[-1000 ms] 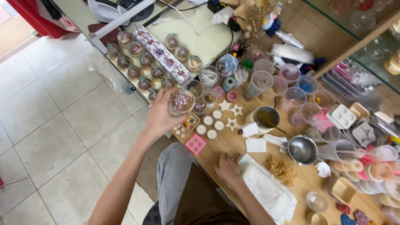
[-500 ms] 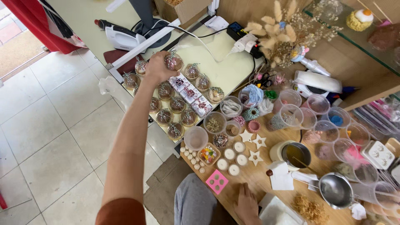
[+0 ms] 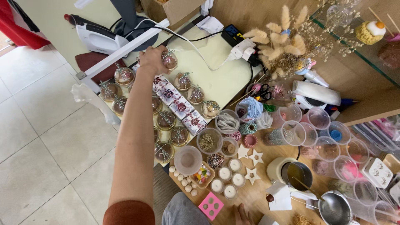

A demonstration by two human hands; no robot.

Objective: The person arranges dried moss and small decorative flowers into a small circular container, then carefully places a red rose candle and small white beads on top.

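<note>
My left hand (image 3: 152,59) reaches far out over a pale side surface (image 3: 216,79) and grips a small clear dome jar (image 3: 169,61) with brown filling and a ribbon on top. Several similar dome jars (image 3: 166,120) stand in rows around it, beside a row of small patterned gift boxes (image 3: 180,106). My right hand (image 3: 243,216) shows only as fingers at the bottom edge, resting on the wooden table (image 3: 266,150); whether it holds anything is hidden.
The wooden table carries clear plastic cups (image 3: 326,146), small white candles (image 3: 225,174), wooden stars (image 3: 256,157), a pink mould (image 3: 211,206), a metal pot (image 3: 334,208) and a melting pot (image 3: 296,174). A power strip (image 3: 237,41), dried grass (image 3: 287,37) and a white hand mixer (image 3: 98,37) lie beyond.
My left hand carried the dome jar from the wooden table out to the far end of the jar rows. The view has swung toward the side surface.
</note>
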